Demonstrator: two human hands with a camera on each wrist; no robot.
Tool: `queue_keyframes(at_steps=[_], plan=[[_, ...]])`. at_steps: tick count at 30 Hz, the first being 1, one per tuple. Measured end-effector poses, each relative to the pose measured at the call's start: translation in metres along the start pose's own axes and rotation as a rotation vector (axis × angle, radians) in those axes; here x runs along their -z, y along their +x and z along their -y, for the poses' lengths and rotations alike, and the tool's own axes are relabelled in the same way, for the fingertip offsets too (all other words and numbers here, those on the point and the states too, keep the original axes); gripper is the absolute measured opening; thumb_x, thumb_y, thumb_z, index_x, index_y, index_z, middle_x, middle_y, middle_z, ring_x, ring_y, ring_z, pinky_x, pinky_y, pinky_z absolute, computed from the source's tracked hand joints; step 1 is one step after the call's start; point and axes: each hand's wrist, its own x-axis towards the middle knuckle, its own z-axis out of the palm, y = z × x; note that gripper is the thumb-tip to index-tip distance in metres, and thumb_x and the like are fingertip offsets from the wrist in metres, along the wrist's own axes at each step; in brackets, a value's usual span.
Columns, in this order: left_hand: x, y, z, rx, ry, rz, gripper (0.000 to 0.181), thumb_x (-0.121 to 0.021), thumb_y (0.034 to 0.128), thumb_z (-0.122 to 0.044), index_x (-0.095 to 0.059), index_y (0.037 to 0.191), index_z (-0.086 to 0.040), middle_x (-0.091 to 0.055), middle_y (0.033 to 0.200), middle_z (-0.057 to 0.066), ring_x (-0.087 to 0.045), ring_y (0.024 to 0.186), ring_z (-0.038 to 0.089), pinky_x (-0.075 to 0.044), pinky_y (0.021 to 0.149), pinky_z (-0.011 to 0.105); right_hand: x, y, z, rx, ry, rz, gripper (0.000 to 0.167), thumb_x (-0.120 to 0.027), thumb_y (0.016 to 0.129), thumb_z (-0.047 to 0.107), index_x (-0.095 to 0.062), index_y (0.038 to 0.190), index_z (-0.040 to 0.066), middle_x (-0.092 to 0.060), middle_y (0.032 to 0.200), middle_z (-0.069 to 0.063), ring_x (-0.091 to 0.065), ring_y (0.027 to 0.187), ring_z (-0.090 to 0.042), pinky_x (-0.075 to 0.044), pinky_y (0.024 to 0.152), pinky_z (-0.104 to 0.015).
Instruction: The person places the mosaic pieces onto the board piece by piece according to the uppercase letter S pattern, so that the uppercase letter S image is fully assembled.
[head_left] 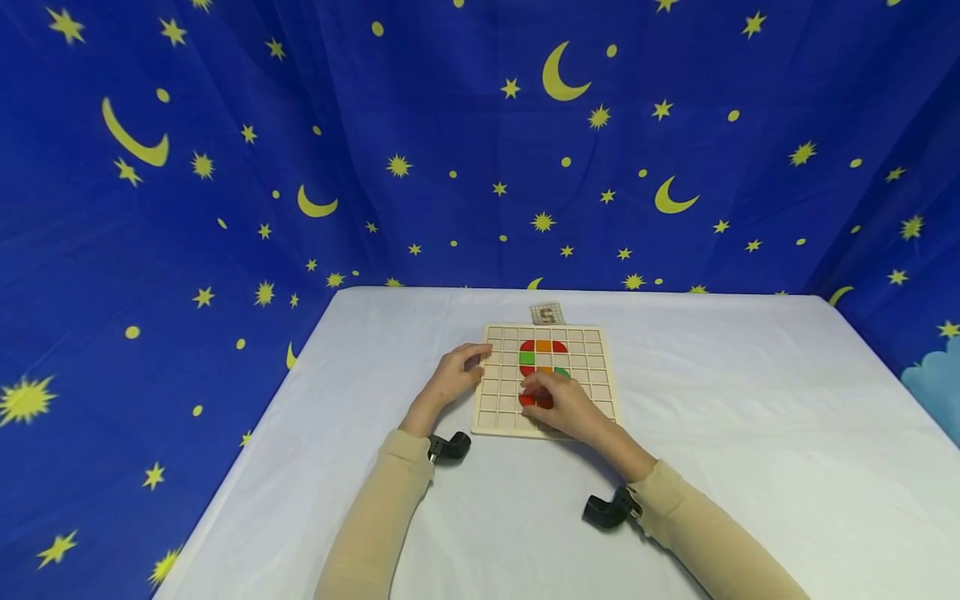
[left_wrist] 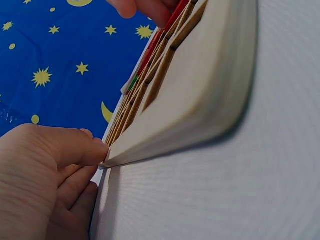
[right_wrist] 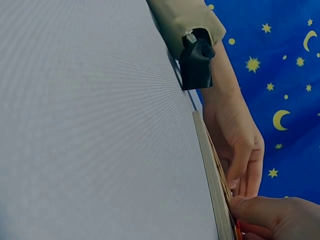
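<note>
A square wooden grid board (head_left: 491, 400) lies on the table with coloured tiles in its cells. Across the top row of the pattern, an orange tile (head_left: 543, 346) sits between two rounded red tiles. Below the left one is a light green tile (head_left: 527, 358), and a darker green tile (head_left: 562, 372) shows partly behind my right hand (head_left: 572, 408). That hand's thumb and fingers pinch a red tile (head_left: 528, 401) low on the board; more red shows under the fingers. My left hand (head_left: 452, 375) grips the board's left edge, thumb (left_wrist: 87, 147) on the rim.
Just behind the board lies a small card (head_left: 547, 313) with a gridded pattern. A white cloth (head_left: 750, 417) covers the table, and a blue curtain (head_left: 450, 125) with stars and moons hangs around it. Black wrist mounts (head_left: 607, 510) stick out from both sleeves.
</note>
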Motion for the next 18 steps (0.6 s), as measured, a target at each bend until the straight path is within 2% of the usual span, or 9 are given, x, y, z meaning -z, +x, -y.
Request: queue_keyframes(at_steps=[12,15,18], plan=[[0.0,0.0,-0.002,0.004,-0.008,0.002,0.042,-0.059,0.0867,0.003,-0.056,0.129,-0.001,-0.055,0.128,0.014,-0.048,0.123,0.028,-0.038,0.105,0.034,0.004,0.0,0.0,-0.005,0.04,0.0,0.03,-0.075,0.08,0.013,-0.063,0.106,0.005,-0.068,0.093,0.0,-0.064,0.086,-0.013,-0.054,0.075,-0.031],[-0.001,0.0,-0.002,0.003,-0.009,0.0,0.043,-0.06,0.0865,0.004,-0.056,0.129,-0.001,-0.055,0.128,0.014,-0.048,0.123,0.027,-0.038,0.104,0.033,0.014,0.003,0.002,-0.039,0.107,-0.042,0.029,-0.073,0.083,0.014,-0.062,0.108,0.003,-0.068,0.097,-0.004,-0.064,0.087,-0.016,-0.055,0.076,-0.032],[0.0,0.001,-0.001,0.007,-0.006,-0.002,0.043,-0.059,0.0865,0.004,-0.056,0.129,-0.002,-0.055,0.129,0.014,-0.048,0.123,0.027,-0.038,0.104,0.032,0.032,0.006,0.003,-0.081,0.188,-0.121,0.028,-0.07,0.086,0.014,-0.061,0.109,0.001,-0.068,0.1,-0.008,-0.065,0.088,-0.02,-0.055,0.078,-0.035]])
